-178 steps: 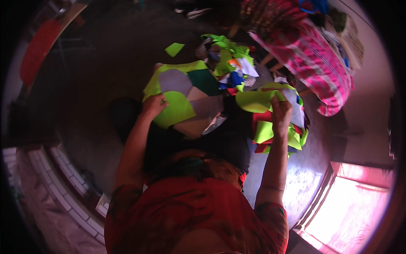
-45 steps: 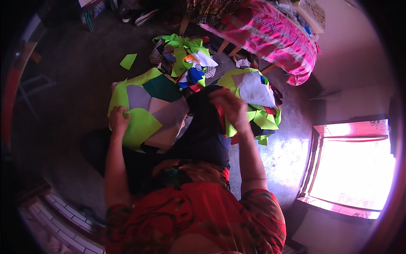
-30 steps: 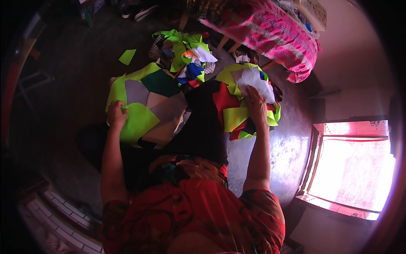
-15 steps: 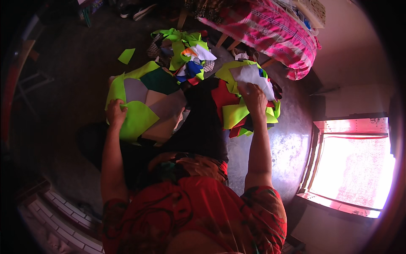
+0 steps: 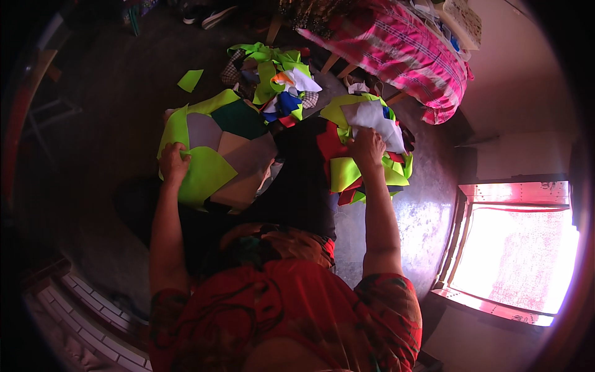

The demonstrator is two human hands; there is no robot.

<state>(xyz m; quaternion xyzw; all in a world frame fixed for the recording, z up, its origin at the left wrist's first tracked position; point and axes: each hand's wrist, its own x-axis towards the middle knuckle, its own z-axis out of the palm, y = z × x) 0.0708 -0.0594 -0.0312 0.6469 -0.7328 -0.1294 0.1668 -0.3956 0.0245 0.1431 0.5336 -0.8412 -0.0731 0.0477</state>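
Note:
A patchwork of cloth pieces [image 5: 237, 149] in lime, grey, dark green and tan lies over my left leg. My left hand [image 5: 175, 163] is closed on its left side, at the edge of a lime piece [image 5: 204, 177]. To the right of my right leg is a heap of fabric scraps [image 5: 347, 170], mostly lime and red, with a pale grey-white scrap [image 5: 372, 115] on top. My right hand [image 5: 368, 149] rests in this heap just below the pale scrap, fingers curled in; its fingertips are hidden among the cloth.
Farther ahead on the floor lies another pile of scraps [image 5: 273, 74], with one loose lime piece [image 5: 189, 80] left of it. A pink checked cloth [image 5: 396, 56] drapes over furniture at the far right. A bright window [image 5: 514, 248] is at the right; shoes [image 5: 217, 17] lie at the far edge.
My right hand has shifted slightly left and nearer to me, off the pale scrap toward the red and lime pieces. My left hand keeps its place on the patchwork. The view has moved slightly.

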